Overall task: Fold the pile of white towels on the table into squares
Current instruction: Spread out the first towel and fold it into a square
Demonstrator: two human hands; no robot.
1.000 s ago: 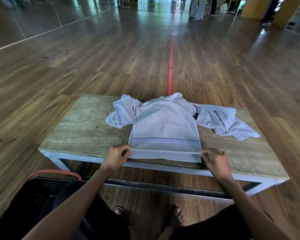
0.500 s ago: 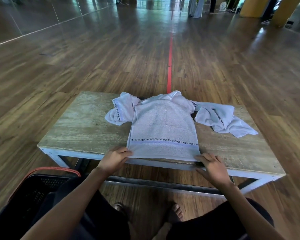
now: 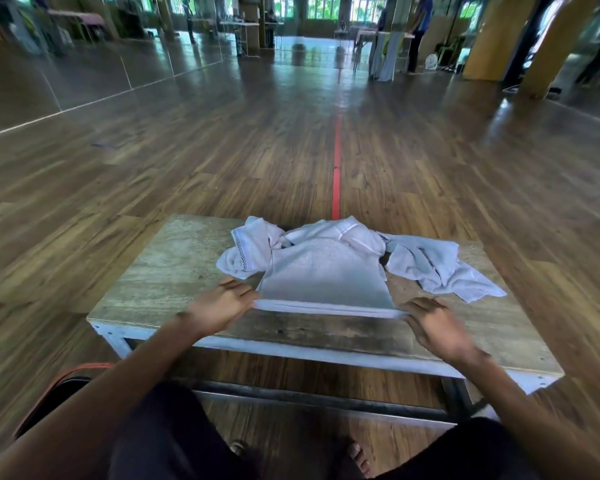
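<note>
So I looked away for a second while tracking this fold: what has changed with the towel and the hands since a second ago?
The near edge of the flat towel has moved away from the person: it lay at the table's front edge and now sits further in, with bare wood in front. The left hand and right hand still hold its near corners and moved with it. The crumpled towels behind stayed put.

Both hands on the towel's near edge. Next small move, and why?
Probably carry that near edge away, toward the towel's far end. The left hand and right hand pinch its two near corners, with the edge taut and bare table in front.
</note>
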